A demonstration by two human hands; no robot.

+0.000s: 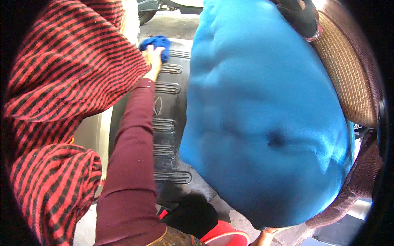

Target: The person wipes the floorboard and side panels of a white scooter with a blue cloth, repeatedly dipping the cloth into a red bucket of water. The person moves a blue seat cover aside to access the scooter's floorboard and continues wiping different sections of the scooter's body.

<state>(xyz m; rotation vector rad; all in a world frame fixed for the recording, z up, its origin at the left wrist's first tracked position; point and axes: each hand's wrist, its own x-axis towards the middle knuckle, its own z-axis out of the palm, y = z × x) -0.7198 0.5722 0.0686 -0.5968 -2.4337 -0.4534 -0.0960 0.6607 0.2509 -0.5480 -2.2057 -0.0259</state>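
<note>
My left hand (153, 60), at the end of a maroon sleeve, grips a bunched blue cloth (164, 46) near the far end of a black ribbed vehicle floor mat (181, 110). A large, smooth blue fabric-covered form (261, 92) hides the mat's right side; whether it is a cushion or clothing cannot be told. What appears to be my right hand (271, 231) is at its lower edge, with the fingers mostly hidden beneath it.
Red-and-black striped fabric (77, 67) fills the left. A red bucket (227, 235) is below the mat, beside a black item (194, 212). Brown woven material (344, 73) curves along the right. Part of a wheel (146, 17) shows at the top.
</note>
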